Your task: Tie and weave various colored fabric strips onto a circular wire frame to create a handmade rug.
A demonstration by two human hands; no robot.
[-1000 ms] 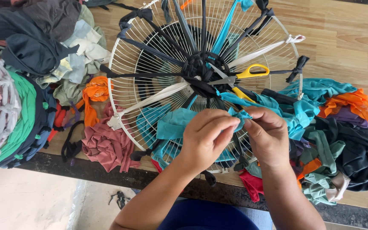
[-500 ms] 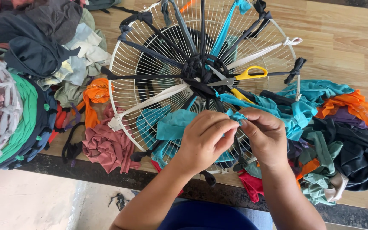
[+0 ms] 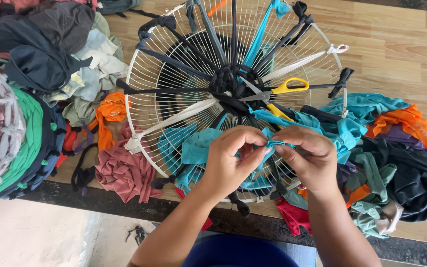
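Note:
A round white wire fan guard [image 3: 147, 59] lies flat on the wooden table [image 3: 401, 39], with dark, white and teal cloth strips tied from its hub to its rim. My left hand [image 3: 231, 160] and my right hand [image 3: 307, 158] meet over the guard's near edge. Both pinch the end of a teal cloth strip [image 3: 273, 144] between their fingertips. Yellow-handled scissors [image 3: 280, 91] rest on the guard just right of the hub.
Heaps of cloth scraps surround the guard: dark and pale ones [image 3: 50, 44] at upper left, a rolled green, white and pink bundle [image 3: 6, 133] at left, a pink rag [image 3: 122, 170], and teal, orange and black pieces [image 3: 396, 148] at right.
Both hands stay at the guard's near edge, with the fingertips working the teal strip slightly. The rest is unchanged.

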